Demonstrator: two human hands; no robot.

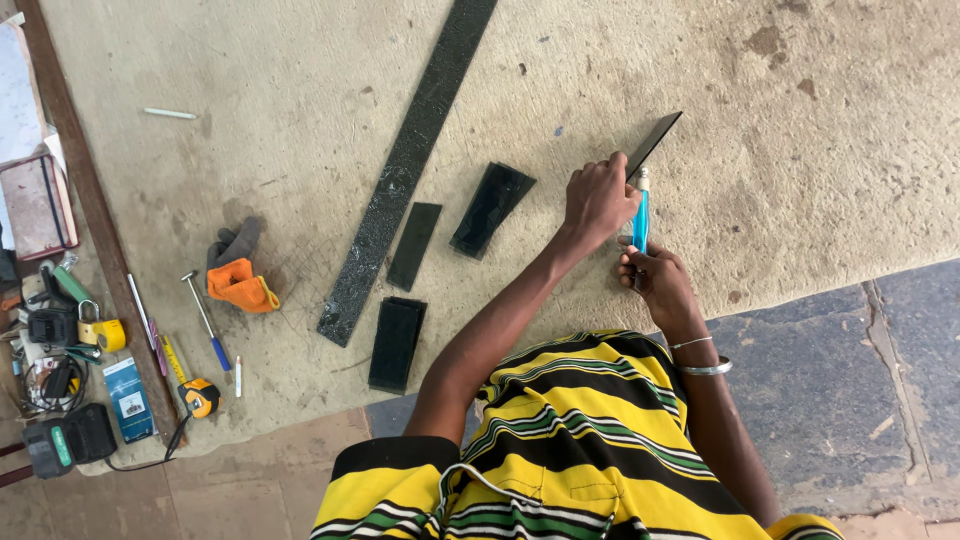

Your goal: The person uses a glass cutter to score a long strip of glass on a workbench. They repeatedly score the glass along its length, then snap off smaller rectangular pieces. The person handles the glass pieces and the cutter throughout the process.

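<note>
Head view: left hand (597,200) pressed closed-fingered on near end of dark glass strip (655,142). Right hand (655,280) gripping blue-handled cutter (641,215), tip upright against strip edge just beside left hand. Strip's long axis running diagonally up and away from both hands; left hand nearer, touching it. Well to left of hands: long dark bar (405,165), three small dark glass pieces (490,208), orange glove (238,284), tape measure (200,396) on worn mat (800,150).
</note>
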